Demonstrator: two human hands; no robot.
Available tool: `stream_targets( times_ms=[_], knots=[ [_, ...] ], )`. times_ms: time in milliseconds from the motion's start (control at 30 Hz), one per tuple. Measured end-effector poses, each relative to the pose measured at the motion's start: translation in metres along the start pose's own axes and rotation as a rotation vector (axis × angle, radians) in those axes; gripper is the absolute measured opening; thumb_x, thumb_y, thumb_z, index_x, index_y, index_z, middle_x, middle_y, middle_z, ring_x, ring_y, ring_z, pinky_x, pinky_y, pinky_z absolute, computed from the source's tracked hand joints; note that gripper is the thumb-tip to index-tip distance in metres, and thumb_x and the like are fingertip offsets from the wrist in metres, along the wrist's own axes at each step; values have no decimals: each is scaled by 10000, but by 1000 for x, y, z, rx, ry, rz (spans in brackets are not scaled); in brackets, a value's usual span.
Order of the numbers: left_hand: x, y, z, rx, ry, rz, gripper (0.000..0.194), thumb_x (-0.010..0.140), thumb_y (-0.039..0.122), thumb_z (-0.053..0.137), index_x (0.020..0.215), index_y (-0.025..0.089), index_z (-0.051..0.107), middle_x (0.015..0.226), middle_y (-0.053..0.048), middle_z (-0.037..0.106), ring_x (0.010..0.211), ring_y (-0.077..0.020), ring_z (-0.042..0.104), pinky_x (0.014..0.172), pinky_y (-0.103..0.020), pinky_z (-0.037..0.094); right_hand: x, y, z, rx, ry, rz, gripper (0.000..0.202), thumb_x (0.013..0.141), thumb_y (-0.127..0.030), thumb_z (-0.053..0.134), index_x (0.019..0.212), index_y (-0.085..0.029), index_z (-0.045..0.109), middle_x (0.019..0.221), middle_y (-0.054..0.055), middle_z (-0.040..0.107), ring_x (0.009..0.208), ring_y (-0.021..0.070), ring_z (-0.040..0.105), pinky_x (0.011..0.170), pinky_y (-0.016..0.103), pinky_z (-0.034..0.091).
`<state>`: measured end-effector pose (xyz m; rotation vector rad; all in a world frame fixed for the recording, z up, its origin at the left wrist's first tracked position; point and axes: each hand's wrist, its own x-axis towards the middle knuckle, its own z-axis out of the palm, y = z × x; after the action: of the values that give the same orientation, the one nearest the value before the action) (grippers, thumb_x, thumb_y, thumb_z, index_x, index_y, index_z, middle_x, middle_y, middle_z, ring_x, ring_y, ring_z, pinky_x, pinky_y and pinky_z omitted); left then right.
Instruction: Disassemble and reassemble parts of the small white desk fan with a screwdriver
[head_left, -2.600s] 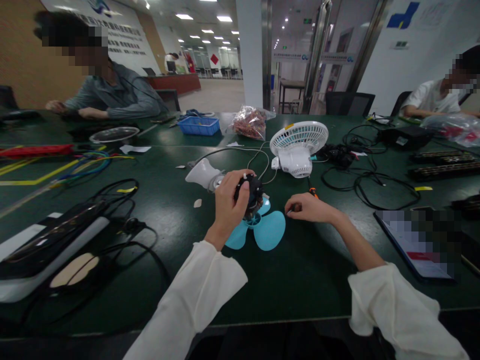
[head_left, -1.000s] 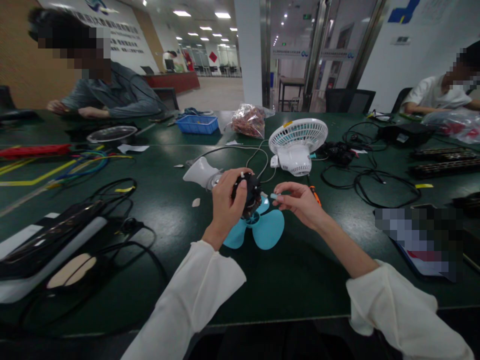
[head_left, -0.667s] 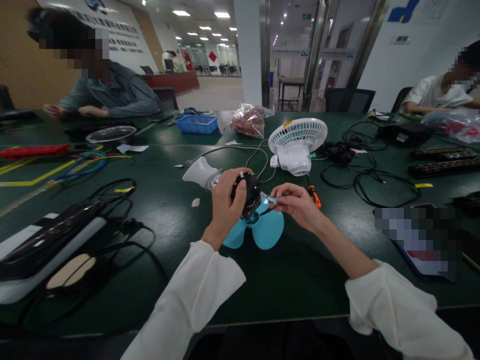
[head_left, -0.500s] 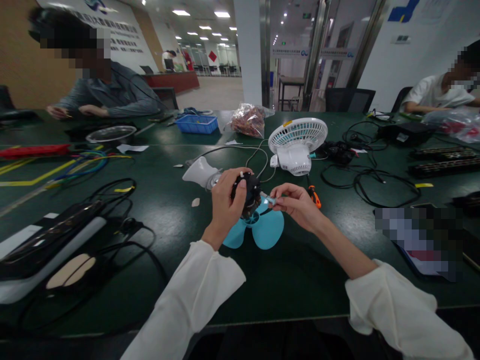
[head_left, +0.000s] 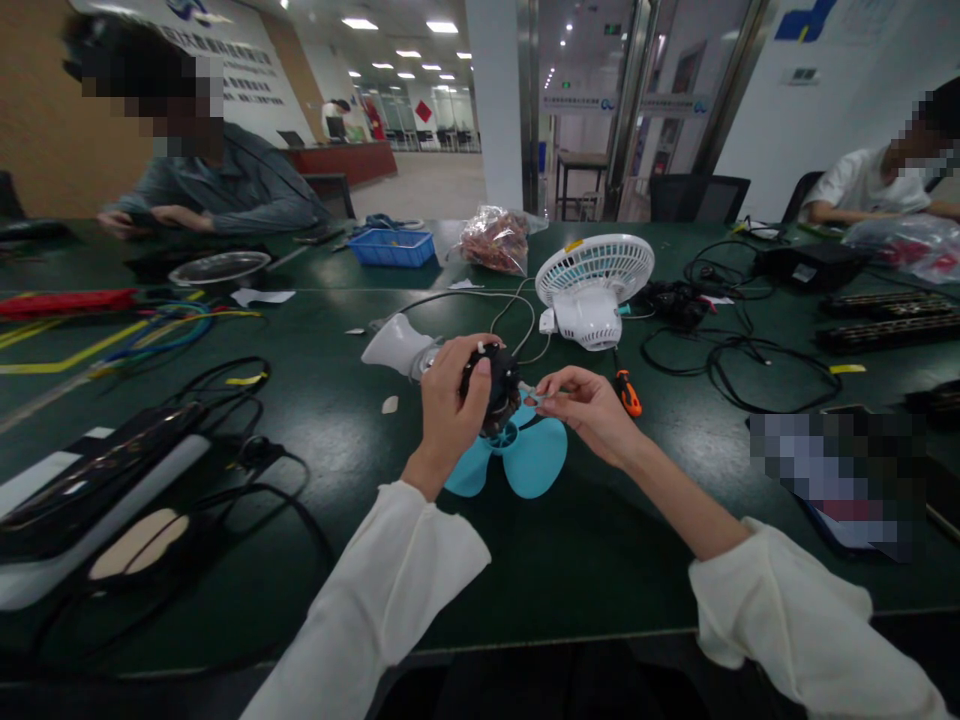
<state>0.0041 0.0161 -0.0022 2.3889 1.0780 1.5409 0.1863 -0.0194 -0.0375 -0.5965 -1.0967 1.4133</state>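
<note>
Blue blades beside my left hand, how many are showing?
3: the left blade, the right blade, and the far blade near your right hand. More may be hidden behind the black motor.

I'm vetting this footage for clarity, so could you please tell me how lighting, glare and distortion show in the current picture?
Head view: ceiling lights glow white and pale glare patches mark the green table; head view: the blue fan blades read clearly, while the black motor shows little detail; head view: the door frame leans at right, probably wide-lens distortion.
</note>
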Motion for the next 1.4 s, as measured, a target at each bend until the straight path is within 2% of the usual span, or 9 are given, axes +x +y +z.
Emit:
stream_targets(
  times_ms=[400, 967, 1267, 1333, 1400],
  knots=[
    [0, 0, 0, -13, 5, 19, 324, 956, 373, 343, 1040, 194, 599, 1038, -60, 665, 981, -197, 609, 889, -351, 465, 1, -3, 2, 21, 27, 16, 181, 684, -215, 787, 787, -199, 640, 895, -11, 678, 782, 119, 683, 655, 210, 549],
    [0, -1, 0, -3, 3, 20, 316, 949, 362, 351, 1055, 197, 598, 1035, -53, 669, 962, -191, 615, 875, -337, 471, 0, -1, 6, 38, 9, -27, 177, 690, -181, 782, 818, -203, 662, 914, -12, 697, 802, 118, 696, 686, 204, 562],
    [0, 0, 0, -2, 1, 21, 325, 951, 375, 344, 1054, 196, 595, 1029, -54, 668, 965, -190, 614, 868, -338, 470, -1, -3, 6, -85, 41, -32, 220, 735, -278, 743, 924, -219, 647, 1076, 18, 664, 809, 134, 695, 639, 217, 566],
    [0, 0, 0, -5, 7, 20, 322, 950, 373, 348, 1052, 195, 595, 1027, -54, 669, 961, -190, 615, 868, -340, 471, 1, -4, 4, -119, 60, -42, 216, 754, -305, 720, 939, -219, 648, 1044, 17, 652, 776, 125, 677, 613, 218, 555],
    [0, 1, 0, -3, 8, 14, 323, 950, 374, 347, 1049, 195, 597, 1025, -54, 670, 961, -191, 615, 873, -343, 473, 2, -5, 1, -141, 92, -53, 185, 788, -333, 682, 928, -214, 655, 890, 1, 633, 697, 100, 629, 563, 199, 522]
  ],
)
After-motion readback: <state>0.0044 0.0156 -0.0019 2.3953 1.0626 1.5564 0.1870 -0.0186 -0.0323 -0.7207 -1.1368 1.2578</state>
